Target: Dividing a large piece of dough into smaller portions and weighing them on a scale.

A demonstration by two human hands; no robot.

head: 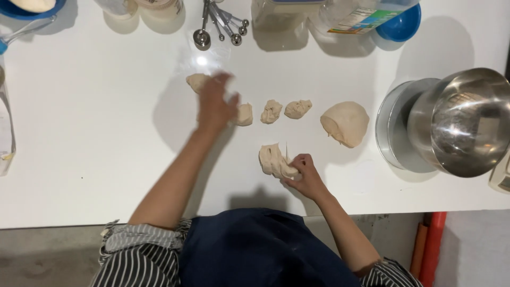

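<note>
Two hands working | left hand (pixel 215 106) pressing open on dough piece (pixel 197 81) | right hand (pixel 305 172) gripping cut dough (pixel 273 159); keeping portions equal

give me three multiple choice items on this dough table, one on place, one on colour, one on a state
1. Where is the large dough lump?
A. inside the steel bowl
B. on the white table, left of the steel bowl
C. in the left hand

2. What colour is the small bowl at the top edge?
A. blue
B. red
C. green

3. What is the right hand doing?
A. resting flat, touching nothing
B. lifting measuring spoons
C. gripping a dough piece

Answers: B, it lies on the table beside the steel bowl; A, its rim shows blue; C, the fingers close on the piece.
</note>
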